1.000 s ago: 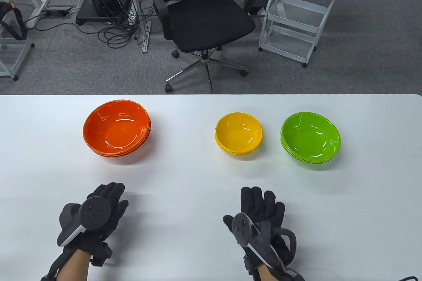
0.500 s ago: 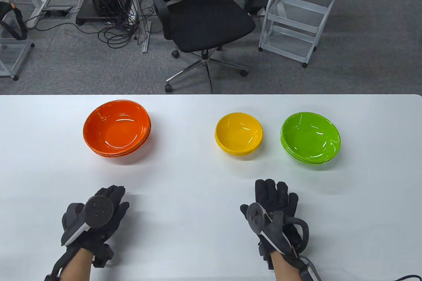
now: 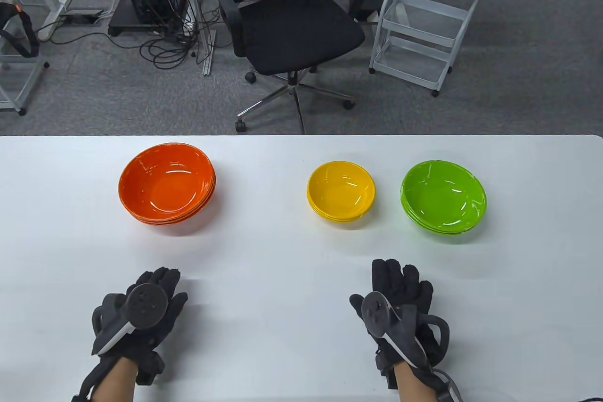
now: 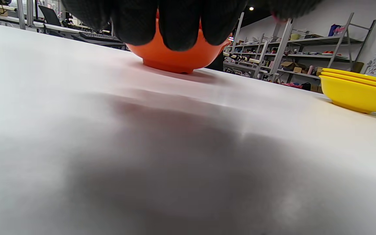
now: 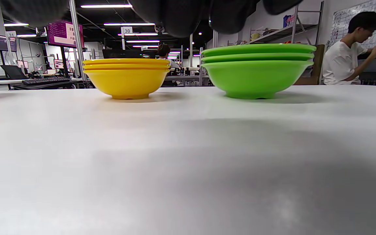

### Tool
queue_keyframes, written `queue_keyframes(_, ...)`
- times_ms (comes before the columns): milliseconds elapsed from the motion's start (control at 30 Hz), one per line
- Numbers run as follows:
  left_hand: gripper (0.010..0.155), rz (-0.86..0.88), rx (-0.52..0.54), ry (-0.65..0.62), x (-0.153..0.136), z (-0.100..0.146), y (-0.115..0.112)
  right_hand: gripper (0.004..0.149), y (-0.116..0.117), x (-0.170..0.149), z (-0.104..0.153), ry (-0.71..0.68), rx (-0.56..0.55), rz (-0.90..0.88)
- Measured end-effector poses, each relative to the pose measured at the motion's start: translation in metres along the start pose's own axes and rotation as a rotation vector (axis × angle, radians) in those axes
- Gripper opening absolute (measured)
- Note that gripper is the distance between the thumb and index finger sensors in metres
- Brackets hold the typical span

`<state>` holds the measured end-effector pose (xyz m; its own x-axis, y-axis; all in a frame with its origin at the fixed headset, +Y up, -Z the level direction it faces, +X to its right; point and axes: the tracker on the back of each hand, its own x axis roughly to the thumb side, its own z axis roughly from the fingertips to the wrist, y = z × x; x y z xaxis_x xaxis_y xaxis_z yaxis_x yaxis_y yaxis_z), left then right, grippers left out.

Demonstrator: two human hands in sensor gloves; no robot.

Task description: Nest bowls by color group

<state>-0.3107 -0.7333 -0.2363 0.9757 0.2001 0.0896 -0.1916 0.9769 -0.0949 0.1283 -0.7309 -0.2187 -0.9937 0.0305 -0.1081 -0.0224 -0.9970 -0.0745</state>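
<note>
White and broad, the desk [image 3: 282, 251] carries three nested stacks of bowls along its far half; beyond its far edge stand a black office chair [image 3: 292, 20] and a white rolling cart [image 3: 424, 29] on grey carpet. On the left sits the orange stack [image 3: 167, 183], well apart from the others; the yellow stack [image 3: 341, 191] is right of centre, and the green stack [image 3: 444, 197] stands just beside it on the right, not touching; the right wrist view shows three rims in the yellow stack [image 5: 126, 76] and three in the green stack [image 5: 256, 70]. The left hand [image 3: 141, 322] lies palm down near the front edge, below the orange stack, fingers stretched out and together, grasping nothing; whether it presses the surface or hangs just above it I cannot tell. The right hand [image 3: 400, 317] lies likewise near the front edge, below the gap between the yellow and green stacks, fingers extended, released and empty. In the left wrist view the gloved fingertips [image 4: 178, 26] hang in front of the orange stack [image 4: 175, 58], clear of it; the yellow stack [image 4: 357, 93] shows at the right edge.
</note>
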Motion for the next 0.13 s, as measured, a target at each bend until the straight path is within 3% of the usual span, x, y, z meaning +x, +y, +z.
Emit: queue_keyframes(133,0.067,-0.023,0.0,-0.02,0.0034,0.0008,0.0018,0.084,0.0027,0.0039,0.0,-0.01,0.019,0.014)
